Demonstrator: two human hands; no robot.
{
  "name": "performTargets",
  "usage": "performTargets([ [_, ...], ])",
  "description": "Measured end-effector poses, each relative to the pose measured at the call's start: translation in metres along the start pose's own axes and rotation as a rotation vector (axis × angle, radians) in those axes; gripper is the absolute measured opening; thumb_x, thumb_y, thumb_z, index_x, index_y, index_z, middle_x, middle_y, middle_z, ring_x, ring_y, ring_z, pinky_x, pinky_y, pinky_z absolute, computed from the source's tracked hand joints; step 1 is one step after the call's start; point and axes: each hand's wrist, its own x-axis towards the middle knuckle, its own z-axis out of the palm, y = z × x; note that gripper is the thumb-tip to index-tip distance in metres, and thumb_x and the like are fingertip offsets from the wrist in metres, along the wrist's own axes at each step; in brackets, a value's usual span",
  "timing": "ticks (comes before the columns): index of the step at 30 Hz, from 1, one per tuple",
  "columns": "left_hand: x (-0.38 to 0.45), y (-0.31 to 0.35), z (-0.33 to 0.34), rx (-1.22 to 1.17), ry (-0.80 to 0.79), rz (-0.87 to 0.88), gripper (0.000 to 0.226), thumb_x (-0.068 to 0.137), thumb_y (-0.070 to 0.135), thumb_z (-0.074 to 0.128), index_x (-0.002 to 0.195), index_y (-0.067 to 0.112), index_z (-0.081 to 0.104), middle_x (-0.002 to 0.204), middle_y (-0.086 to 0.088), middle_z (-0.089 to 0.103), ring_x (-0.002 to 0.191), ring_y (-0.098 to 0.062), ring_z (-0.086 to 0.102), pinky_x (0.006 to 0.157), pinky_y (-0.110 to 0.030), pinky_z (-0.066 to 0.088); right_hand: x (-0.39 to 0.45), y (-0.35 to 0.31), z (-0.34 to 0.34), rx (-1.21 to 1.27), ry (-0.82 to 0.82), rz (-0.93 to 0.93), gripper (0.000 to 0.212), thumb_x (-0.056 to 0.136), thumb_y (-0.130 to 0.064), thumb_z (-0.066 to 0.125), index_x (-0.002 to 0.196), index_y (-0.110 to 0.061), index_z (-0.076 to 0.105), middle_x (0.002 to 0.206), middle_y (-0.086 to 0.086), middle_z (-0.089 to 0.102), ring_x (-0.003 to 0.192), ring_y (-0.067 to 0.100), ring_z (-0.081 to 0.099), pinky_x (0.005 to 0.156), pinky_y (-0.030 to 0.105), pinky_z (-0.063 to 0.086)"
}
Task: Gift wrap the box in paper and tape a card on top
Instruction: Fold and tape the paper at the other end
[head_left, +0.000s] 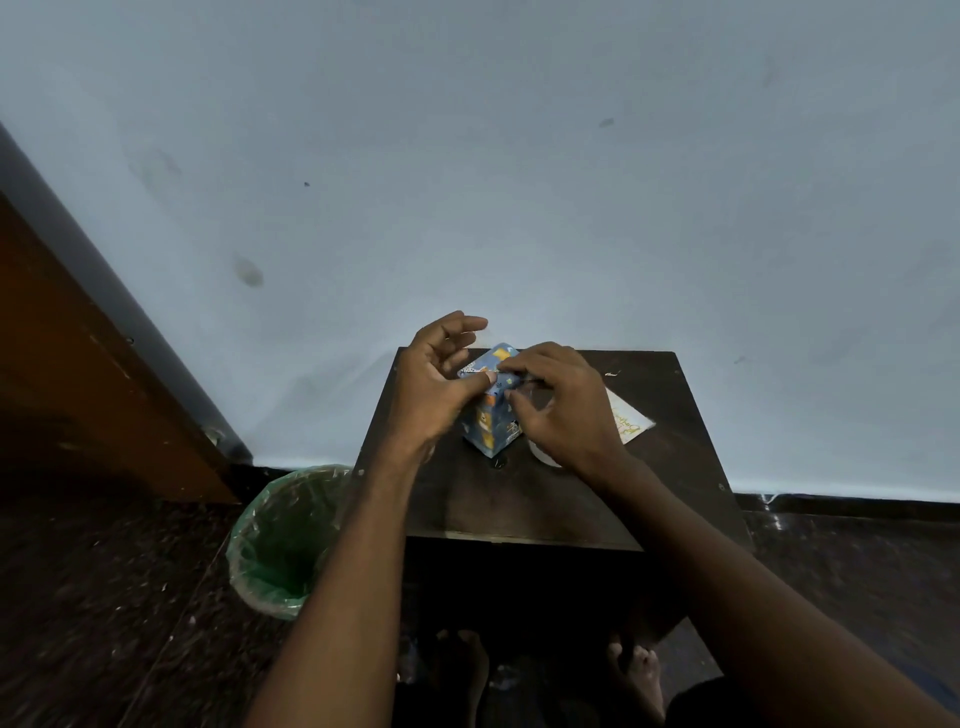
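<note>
1. The box (491, 415), already covered in blue patterned paper, stood on one corner-on edge near the far middle of the small dark table (519, 504), one vertical edge turned toward the person.
2. The left hand (436, 384) met the box from nine o'clock. Its thumb lay pressed on the top face, apparently holding a fold or a strip of tape flat, while the other fingers were spread and lifted clear of the paper.
3. The right hand (561, 405) came in from three o'clock. Its thumb and forefinger were pinched together at the top edge of the box, just beside the left thumb. What lay between them was too small to make out; a short piece of tape or the paper's flap seemed likely.
4. The card (631, 423), pale with gold lettering, lay flat on the table at about three o'clock from the box, partly hidden by the right hand and not yet on top.
5. A bin with a green liner (280, 545) stood on the floor at about eight o'clock from the table.
6. Judged step: the wrapping looked nearly complete, with the last top seam being fastened.
7. Judged next move: smooth that seam down, then free one hand to fetch the card, centre it on the top face and hold it steady for taping.
</note>
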Motion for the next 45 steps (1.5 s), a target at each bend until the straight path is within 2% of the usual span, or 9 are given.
performTargets([
  [3,-0.001,0.001,-0.008,0.108,0.012,-0.025,0.067,0.071,0.017,0.091,0.124,0.049,0.067,0.132,0.01,0.07,0.119,-0.007,0.071,0.1,-0.047,0.062,-0.003,0.001,0.003,-0.017,-0.036,0.009,0.034,0.075,-0.002,0.077,0.106,-0.016,0.079,0.108,0.001,0.068,0.103,0.018,0.063,0.088,0.031,0.052],
  [7,-0.002,0.002,-0.01,0.084,-0.036,-0.023,0.08,0.064,0.031,0.095,0.135,0.041,0.059,0.133,0.006,0.069,0.113,-0.013,0.075,0.095,-0.045,0.063,-0.004,0.004,0.012,-0.021,0.045,0.091,0.034,0.076,0.002,0.075,0.103,-0.019,0.08,0.112,0.004,0.056,0.104,0.015,0.06,0.082,0.024,0.053],
  [15,-0.002,0.002,-0.017,0.156,-0.132,0.04,0.082,0.075,0.015,0.098,0.145,0.024,0.055,0.107,0.002,0.082,0.1,-0.014,0.076,0.086,-0.025,0.059,0.001,0.004,0.006,0.314,-0.008,0.293,0.02,0.084,-0.005,0.068,0.101,-0.011,0.078,0.106,0.001,0.075,0.102,0.012,0.073,0.092,0.04,0.061],
  [18,-0.002,0.004,-0.023,0.193,-0.132,0.039,0.074,0.076,0.02,0.097,0.139,0.026,0.06,0.103,0.004,0.082,0.1,-0.014,0.075,0.092,-0.032,0.061,0.005,0.008,0.004,0.331,-0.074,0.337,0.02,0.086,-0.005,0.068,0.099,-0.015,0.078,0.103,-0.005,0.078,0.101,0.011,0.074,0.094,0.043,0.06],
  [23,-0.003,0.006,-0.025,0.217,-0.106,0.028,0.054,0.077,0.017,0.097,0.124,0.026,0.073,0.121,0.013,0.075,0.102,-0.022,0.068,0.088,-0.044,0.064,0.007,0.003,0.003,0.309,-0.012,0.28,0.014,0.086,-0.007,0.079,0.099,-0.013,0.079,0.102,-0.005,0.077,0.096,0.009,0.073,0.08,0.036,0.064],
  [28,-0.003,0.005,-0.027,0.12,-0.088,-0.004,0.045,0.076,0.008,0.095,0.113,0.027,0.078,0.116,0.016,0.077,0.095,-0.012,0.065,0.084,-0.031,0.063,0.005,0.001,0.001,0.305,-0.054,0.106,0.009,0.084,-0.006,0.082,0.092,-0.01,0.081,0.097,-0.001,0.076,0.089,0.011,0.074,0.071,0.028,0.061],
  [31,-0.003,0.004,-0.022,0.054,-0.077,-0.05,0.032,0.087,0.0,0.083,0.107,0.025,0.081,0.109,0.012,0.081,0.097,-0.006,0.068,0.088,-0.028,0.059,0.004,0.006,0.002,0.159,-0.104,-0.005,0.014,0.079,-0.011,0.086,0.092,-0.014,0.08,0.101,-0.005,0.074,0.091,0.009,0.071,0.073,0.031,0.06],
  [36,-0.006,0.01,-0.021,-0.113,-0.054,-0.176,0.027,0.102,0.003,0.057,0.099,0.005,0.084,0.123,-0.001,0.079,0.118,-0.023,0.073,0.095,-0.035,0.056,0.005,0.01,0.003,0.094,-0.101,-0.053,0.014,0.077,-0.012,0.084,0.089,-0.016,0.077,0.099,-0.005,0.073,0.092,0.008,0.069,0.072,0.037,0.057],
  [45,-0.002,0.011,-0.017,-0.154,0.03,-0.25,0.014,0.095,0.005,0.075,0.103,-0.003,0.082,0.12,-0.006,0.08,0.113,-0.027,0.076,0.094,-0.031,0.062,0.001,0.009,0.004,-0.005,-0.151,-0.087,0.019,0.084,-0.032,0.071,0.095,-0.018,0.075,0.104,-0.008,0.07,0.093,0.01,0.067,0.069,0.037,0.057],
])
